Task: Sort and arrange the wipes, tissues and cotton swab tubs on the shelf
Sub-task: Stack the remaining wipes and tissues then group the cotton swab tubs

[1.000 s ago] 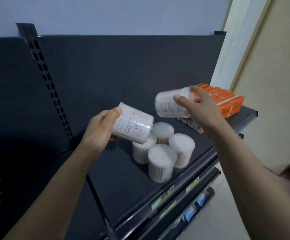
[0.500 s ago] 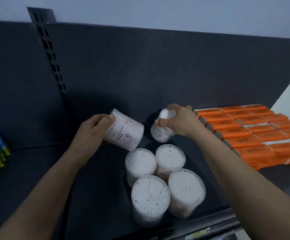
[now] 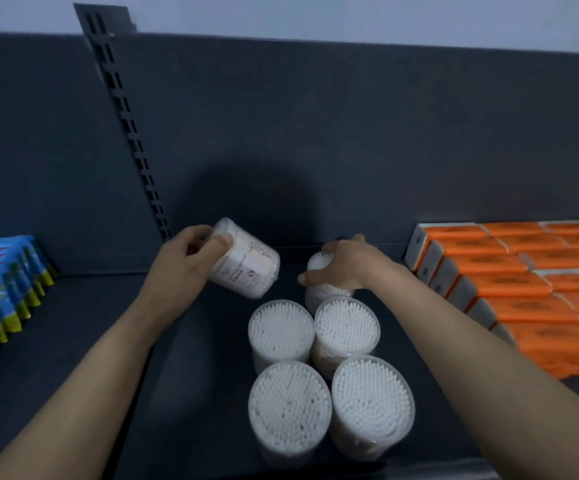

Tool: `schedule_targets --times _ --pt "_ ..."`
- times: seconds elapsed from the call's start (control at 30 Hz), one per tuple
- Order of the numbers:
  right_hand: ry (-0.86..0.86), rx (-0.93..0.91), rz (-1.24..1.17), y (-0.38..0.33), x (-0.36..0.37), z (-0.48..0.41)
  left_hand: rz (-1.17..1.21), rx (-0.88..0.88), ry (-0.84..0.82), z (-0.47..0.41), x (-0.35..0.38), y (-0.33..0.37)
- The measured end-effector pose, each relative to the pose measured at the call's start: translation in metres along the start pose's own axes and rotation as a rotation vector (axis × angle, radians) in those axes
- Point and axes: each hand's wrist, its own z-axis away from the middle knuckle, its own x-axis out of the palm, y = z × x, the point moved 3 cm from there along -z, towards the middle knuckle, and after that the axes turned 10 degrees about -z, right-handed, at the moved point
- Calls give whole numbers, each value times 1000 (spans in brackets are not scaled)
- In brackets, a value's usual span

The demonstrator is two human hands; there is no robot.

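Note:
Several clear cotton swab tubs (image 3: 290, 403) stand upright in a tight cluster on the dark shelf (image 3: 84, 327). My left hand (image 3: 180, 268) holds another tub (image 3: 246, 268) tilted on its side, above and left of the cluster. My right hand (image 3: 343, 265) grips the top of an upright tub (image 3: 322, 294) standing just behind the cluster, at or near the shelf surface. Orange tissue packs (image 3: 509, 285) lie in rows at the right. Blue wipes packs (image 3: 1, 299) with yellow-green edges stand in a row at the far left.
The dark back panel (image 3: 315, 133) rises right behind the tubs, with a slotted upright (image 3: 132, 133) left of centre. Bare shelf lies between the wipes and the tubs, and between the tubs and the tissue packs.
My right hand has lowered its tub upright behind the cluster. My left hand still holds its tilted tub in nearly the same place. The view has come closer to the shelf.

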Motion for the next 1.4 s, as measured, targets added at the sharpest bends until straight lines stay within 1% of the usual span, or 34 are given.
schedule_targets --times 0.1,0.17,0.27,0.33,0.47,0.57,0.7,0.77,0.83,0.9,0.97,1.13,1.27,1.4 --pt "-4 -40 36 -1 -6 5 -80 35 -68 -11 10 0" --pt "35 -81 -25 -1 -15 12 -145 74 -104 -18 18 1" --pt "125 -103 -98 -1 -27 20 -214 90 -183 -28 29 1" --pt "202 -107 -127 1 -31 24 -246 106 -269 -34 37 0" --pt "314 -93 -182 8 -33 39 -338 196 -415 -37 53 1" --pt "352 -70 -210 12 -28 48 -362 253 -520 -35 64 5" --pt "350 -41 -216 18 -19 55 -387 285 -614 -33 75 5" --pt "358 -36 -224 18 -16 59 -373 292 -653 -33 76 3" --pt "378 -39 -229 16 -15 64 -310 293 -674 -32 76 2" --pt "408 -51 -229 12 -15 69 -220 286 -648 -32 74 1" --pt "440 -65 -225 8 -16 76 -152 273 -562 -31 70 0" --pt "476 -155 -173 -4 -19 93 -145 296 -236 -14 35 7" --pt "479 -286 -43 -27 -25 106 -242 394 -19 30 -17 22" --pt "435 -489 -91 -64 -13 118 -408 439 194 79 -70 28"
